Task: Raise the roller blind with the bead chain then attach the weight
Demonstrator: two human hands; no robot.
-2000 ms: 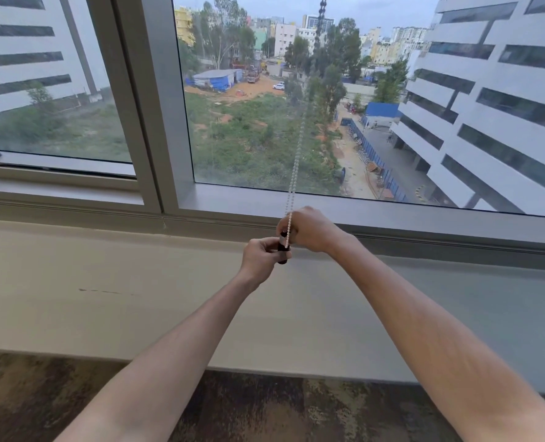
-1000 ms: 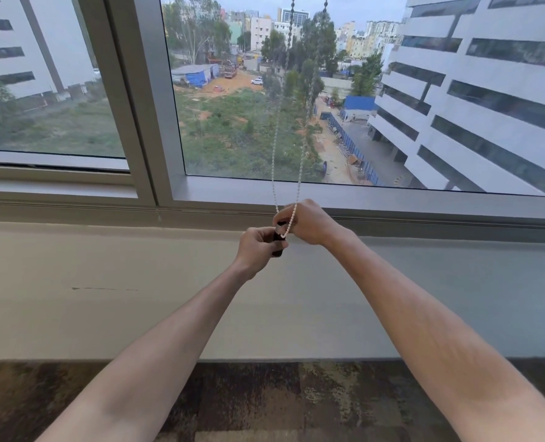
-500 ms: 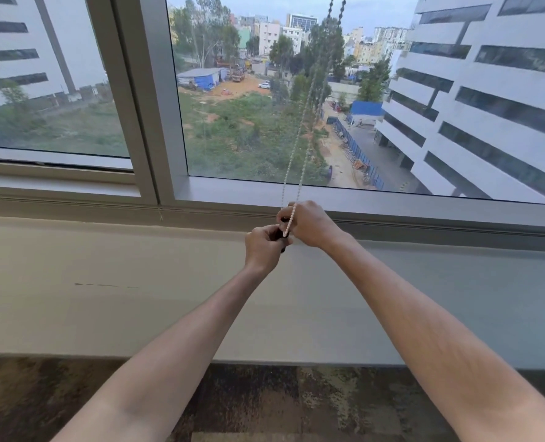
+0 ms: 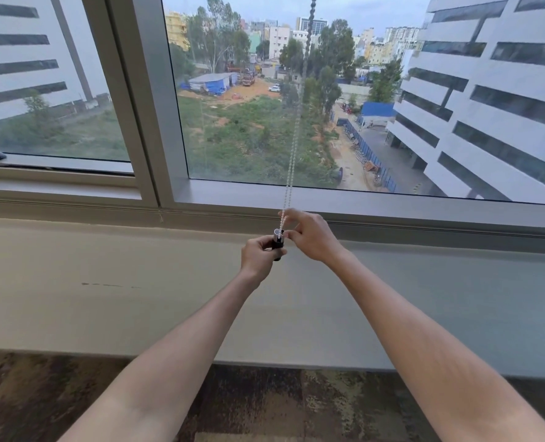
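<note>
My left hand (image 4: 260,255) grips the small black weight (image 4: 277,245) upright, just below the window frame (image 4: 392,207). My right hand (image 4: 309,236) pinches the bead chain (image 4: 291,161) at the weight's clear top — the chain hangs straight down before the glass, its loop meeting the weight between my hands.

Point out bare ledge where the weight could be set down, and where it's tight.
The sill shows bare left of the left hand, up to the window frame; likewise right of the right hand. It is tight at centre: both hands close on the weight and bead chain.
</note>
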